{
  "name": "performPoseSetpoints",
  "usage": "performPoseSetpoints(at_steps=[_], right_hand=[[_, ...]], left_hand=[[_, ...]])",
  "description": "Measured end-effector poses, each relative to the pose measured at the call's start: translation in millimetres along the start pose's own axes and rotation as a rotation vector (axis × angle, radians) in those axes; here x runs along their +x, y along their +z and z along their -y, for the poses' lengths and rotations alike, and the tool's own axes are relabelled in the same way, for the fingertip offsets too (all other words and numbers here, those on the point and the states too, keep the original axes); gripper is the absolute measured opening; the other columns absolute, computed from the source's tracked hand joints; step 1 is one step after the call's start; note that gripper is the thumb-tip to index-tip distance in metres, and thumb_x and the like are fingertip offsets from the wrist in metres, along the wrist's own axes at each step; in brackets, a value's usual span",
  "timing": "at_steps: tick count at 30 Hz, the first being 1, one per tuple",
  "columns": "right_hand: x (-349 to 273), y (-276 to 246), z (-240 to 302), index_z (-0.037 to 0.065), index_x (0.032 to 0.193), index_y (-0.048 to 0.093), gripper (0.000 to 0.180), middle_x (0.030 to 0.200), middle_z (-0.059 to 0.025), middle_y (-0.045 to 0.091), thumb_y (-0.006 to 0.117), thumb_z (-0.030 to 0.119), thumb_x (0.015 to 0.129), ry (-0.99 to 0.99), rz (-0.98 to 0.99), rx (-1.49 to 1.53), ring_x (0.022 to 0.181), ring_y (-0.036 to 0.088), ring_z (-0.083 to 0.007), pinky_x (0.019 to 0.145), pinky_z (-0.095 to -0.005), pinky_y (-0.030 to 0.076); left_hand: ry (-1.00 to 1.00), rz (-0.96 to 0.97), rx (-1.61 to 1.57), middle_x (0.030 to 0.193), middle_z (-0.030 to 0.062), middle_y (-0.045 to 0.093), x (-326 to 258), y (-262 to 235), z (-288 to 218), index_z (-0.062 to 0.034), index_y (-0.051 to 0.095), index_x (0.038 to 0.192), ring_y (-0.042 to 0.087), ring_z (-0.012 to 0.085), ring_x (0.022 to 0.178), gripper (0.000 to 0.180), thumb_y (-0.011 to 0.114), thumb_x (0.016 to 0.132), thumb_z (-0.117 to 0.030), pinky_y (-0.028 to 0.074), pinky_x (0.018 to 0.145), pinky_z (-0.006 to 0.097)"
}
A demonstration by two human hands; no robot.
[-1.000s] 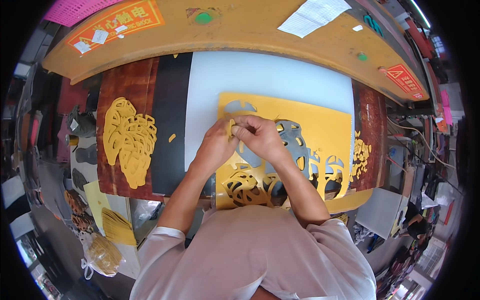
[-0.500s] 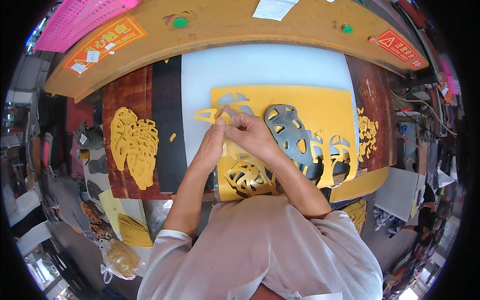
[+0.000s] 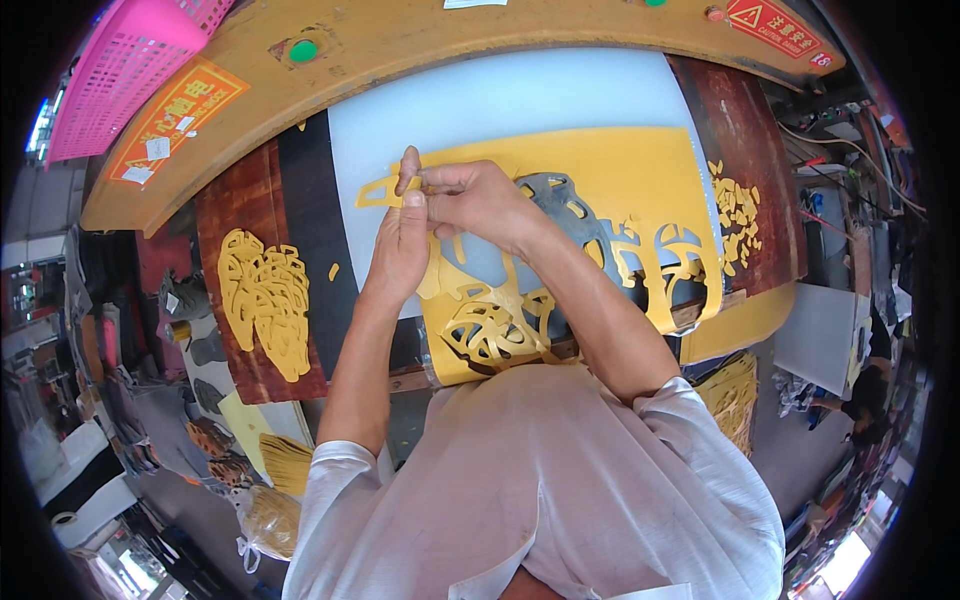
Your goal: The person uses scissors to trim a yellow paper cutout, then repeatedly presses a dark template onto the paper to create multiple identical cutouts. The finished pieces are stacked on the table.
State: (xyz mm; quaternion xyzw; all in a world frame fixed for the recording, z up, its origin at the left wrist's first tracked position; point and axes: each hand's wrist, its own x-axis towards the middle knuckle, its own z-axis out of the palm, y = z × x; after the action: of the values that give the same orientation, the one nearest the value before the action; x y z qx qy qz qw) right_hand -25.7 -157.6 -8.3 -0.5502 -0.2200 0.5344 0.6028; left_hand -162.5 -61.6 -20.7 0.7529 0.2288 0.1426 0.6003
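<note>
Both hands meet above the left part of a yellow sheet [image 3: 625,165]. My left hand [image 3: 396,245] is closed on a thin yellow cut-out piece [image 3: 376,193] with holes in it, which sticks out to the left. My right hand [image 3: 478,203] pinches at the same piece, fingertips touching those of the left. Its exact grip is partly hidden by the fingers. Beyond my right wrist a dark grey cutting die [image 3: 570,200] with several openings lies on the sheet, partly covered by the forearm. The sheet's near edge is cut through with openwork shapes and hangs over the table edge.
A pile of yellow cut-out pieces [image 3: 270,305] lies on the left board, small yellow scraps [image 3: 738,215] on the right one. Beneath the sheet is a pale cutting board [image 3: 500,95]. A yellow machine beam [image 3: 400,55] with green buttons spans the far side; a pink basket [image 3: 130,80] sits upper left.
The view has tilted and shifted. Both hands have moved away from my body and slightly left, with the yellow piece still between them. More of the die is covered by my right arm.
</note>
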Motion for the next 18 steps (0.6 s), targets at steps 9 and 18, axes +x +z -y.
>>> performPoseSetpoints(at_steps=[9,18], right_hand=[[9,5,-3,-0.003,0.128,0.071,0.036,0.094,-0.0034,0.072,0.079,0.011,0.096,-0.074,0.001,0.148,0.076,0.062,-0.0103,0.072,-0.0288,0.053],[-1,16,-22,-0.001,0.127,0.068,0.03,0.102,-0.0074,0.076,0.073,0.004,0.097,-0.297,-0.095,-0.214,0.092,0.072,-0.0135,0.085,-0.0317,0.058]], left_hand=[[-0.044,-0.097,-0.089,0.154,0.0203,0.052,7,-2,3,0.0014,0.019,0.171,0.056,0.0274,0.136,0.079,0.027,0.117,-0.056,0.04,0.118,0.037],[-0.22,-0.333,-0.632,0.127,0.0134,0.068,-1,-1,11,0.0021,0.051,0.156,0.064,0.0194,0.118,0.058,0.056,0.114,-0.038,0.052,0.104,0.034]])
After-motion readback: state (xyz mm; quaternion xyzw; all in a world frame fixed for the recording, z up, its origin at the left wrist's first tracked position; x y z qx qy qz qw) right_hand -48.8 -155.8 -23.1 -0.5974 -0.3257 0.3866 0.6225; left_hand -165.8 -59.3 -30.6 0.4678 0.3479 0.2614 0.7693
